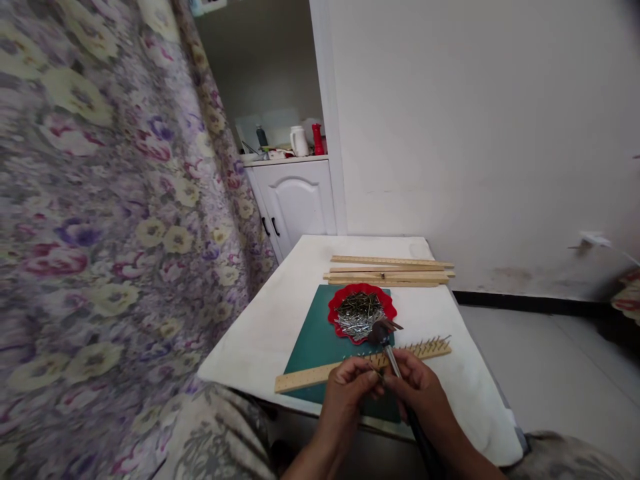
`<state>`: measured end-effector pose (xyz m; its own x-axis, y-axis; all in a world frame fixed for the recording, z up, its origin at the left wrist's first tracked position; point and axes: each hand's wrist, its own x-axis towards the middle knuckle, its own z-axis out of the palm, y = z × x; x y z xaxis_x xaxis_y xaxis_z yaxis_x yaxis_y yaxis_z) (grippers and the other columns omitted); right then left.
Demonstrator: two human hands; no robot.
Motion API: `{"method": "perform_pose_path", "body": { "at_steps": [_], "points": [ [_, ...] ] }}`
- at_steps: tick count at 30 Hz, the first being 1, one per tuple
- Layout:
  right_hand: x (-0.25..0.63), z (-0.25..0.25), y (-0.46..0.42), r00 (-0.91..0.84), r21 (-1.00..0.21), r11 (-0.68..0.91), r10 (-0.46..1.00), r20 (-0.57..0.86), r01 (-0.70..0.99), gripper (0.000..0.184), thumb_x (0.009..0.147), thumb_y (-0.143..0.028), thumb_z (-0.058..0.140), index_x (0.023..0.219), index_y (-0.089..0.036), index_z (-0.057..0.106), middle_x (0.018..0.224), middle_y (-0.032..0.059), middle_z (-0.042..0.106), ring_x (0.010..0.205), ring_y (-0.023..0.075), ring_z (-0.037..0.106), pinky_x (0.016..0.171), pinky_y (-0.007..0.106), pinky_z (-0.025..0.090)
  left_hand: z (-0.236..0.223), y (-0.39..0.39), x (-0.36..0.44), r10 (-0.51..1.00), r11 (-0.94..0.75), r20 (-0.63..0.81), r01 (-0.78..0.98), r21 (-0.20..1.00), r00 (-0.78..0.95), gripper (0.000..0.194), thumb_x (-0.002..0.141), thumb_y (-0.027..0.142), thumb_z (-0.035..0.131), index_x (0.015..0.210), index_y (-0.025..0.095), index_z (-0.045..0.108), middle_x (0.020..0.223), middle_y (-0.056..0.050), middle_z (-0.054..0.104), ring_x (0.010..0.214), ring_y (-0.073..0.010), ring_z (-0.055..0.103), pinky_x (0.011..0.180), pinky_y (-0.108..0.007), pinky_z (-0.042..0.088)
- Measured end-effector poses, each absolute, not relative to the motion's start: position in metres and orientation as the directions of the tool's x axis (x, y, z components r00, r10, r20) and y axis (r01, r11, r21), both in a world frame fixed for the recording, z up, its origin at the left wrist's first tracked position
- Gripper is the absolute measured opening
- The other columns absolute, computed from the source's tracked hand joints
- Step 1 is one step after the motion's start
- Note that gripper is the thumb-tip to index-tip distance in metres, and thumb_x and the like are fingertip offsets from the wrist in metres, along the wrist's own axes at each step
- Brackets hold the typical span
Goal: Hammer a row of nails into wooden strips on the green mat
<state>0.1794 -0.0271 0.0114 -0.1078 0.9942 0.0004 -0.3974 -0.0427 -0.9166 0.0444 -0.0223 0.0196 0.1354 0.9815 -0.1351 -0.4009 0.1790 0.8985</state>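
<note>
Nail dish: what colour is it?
The dish is red, seen best in the head view.

Dim, soft and greyish, with no light source in view.
Looks brightest on the white tabletop, fades to grey across the wall and darkens inside the alcove and under the table — shows no harsh glare. Stretches and smears toward the edges, notably at the curtain — blurs small fasteners in the dish.

Worn head camera, facing forward and down, hands fairly near
</note>
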Motion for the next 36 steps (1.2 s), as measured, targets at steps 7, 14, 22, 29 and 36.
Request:
{"method": "perform_pose_path", "body": {
  "at_steps": [7, 14, 22, 29, 36],
  "points": [
    [0.176, 0.011, -0.033, -0.025, -0.950, -0.010, 1.000, -0.003, -0.311, 0.038, 0.074, -0.036, 0.071, 0.105, -0.020, 0.057, 0.065, -0.0054, 0.059, 0.036, 0.0052, 0.039, 0.030, 0.015, 0.033, 0.019, -0.014, 0.005, 1.000, -0.030, 0.030, -0.175, 0.984, 0.001, 0.015, 0.072, 0.029, 0.068, 0.074, 0.015, 0.062, 0.060, 0.002, 0.061, 0.056, -0.0103, 0.052, 0.059, -0.021, 0.040],
    [0.176, 0.011, -0.036, -0.020, -0.969, 0.002, 1.000, 0.007, -0.246, 0.035, 0.077, -0.035, 0.067, 0.106, -0.020, 0.056, 0.064, -0.0055, 0.057, 0.038, 0.0055, 0.040, 0.032, 0.015, 0.032, 0.001, -0.007, -0.027, 0.960, -0.249, 0.278, 0.350, 0.903, -0.032, 0.015, 0.079, 0.028, 0.061, 0.069, 0.017, 0.063, 0.071, 0.000, 0.055, 0.069, -0.0147, 0.053, 0.063, -0.023, 0.039],
    [0.173, 0.011, -0.036, -0.040, -0.974, -0.015, 0.999, -0.006, -0.227, 0.034, 0.077, -0.036, 0.066, 0.106, -0.021, 0.055, 0.064, -0.0073, 0.053, 0.036, 0.0034, 0.035, 0.031, 0.014, 0.032, -0.013, -0.001, -0.019, 0.950, -0.291, 0.309, 0.438, 0.850, 0.030, 0.015, 0.081, 0.023, 0.056, 0.069, 0.018, 0.063, 0.072, -0.001, 0.057, 0.071, -0.0153, 0.056, 0.065, -0.023, 0.041],
    [0.175, 0.011, -0.036, -0.060, -0.978, -0.013, 0.998, -0.001, -0.209, 0.034, 0.078, -0.035, 0.066, 0.106, -0.021, 0.055, 0.067, -0.0060, 0.056, 0.035, 0.0029, 0.036, 0.031, 0.014, 0.031, -0.017, 0.000, -0.018, 0.949, -0.299, 0.313, 0.452, 0.841, 0.045, 0.015, 0.081, 0.021, 0.055, 0.069, 0.018, 0.063, 0.073, -0.001, 0.059, 0.071, -0.0153, 0.057, 0.065, -0.023, 0.042],
    [0.175, 0.016, -0.043, -0.239, -0.972, -0.072, 0.971, -0.017, -0.223, 0.029, 0.081, -0.033, 0.062, 0.106, -0.021, 0.053, 0.070, -0.0039, 0.061, 0.033, 0.0023, 0.036, 0.030, 0.014, 0.029, -0.017, 0.000, -0.016, 0.949, -0.297, 0.310, 0.470, 0.831, 0.053, 0.015, 0.081, 0.020, 0.055, 0.070, 0.018, 0.064, 0.072, -0.002, 0.060, 0.071, -0.0153, 0.058, 0.065, -0.023, 0.042]
  ]
}}
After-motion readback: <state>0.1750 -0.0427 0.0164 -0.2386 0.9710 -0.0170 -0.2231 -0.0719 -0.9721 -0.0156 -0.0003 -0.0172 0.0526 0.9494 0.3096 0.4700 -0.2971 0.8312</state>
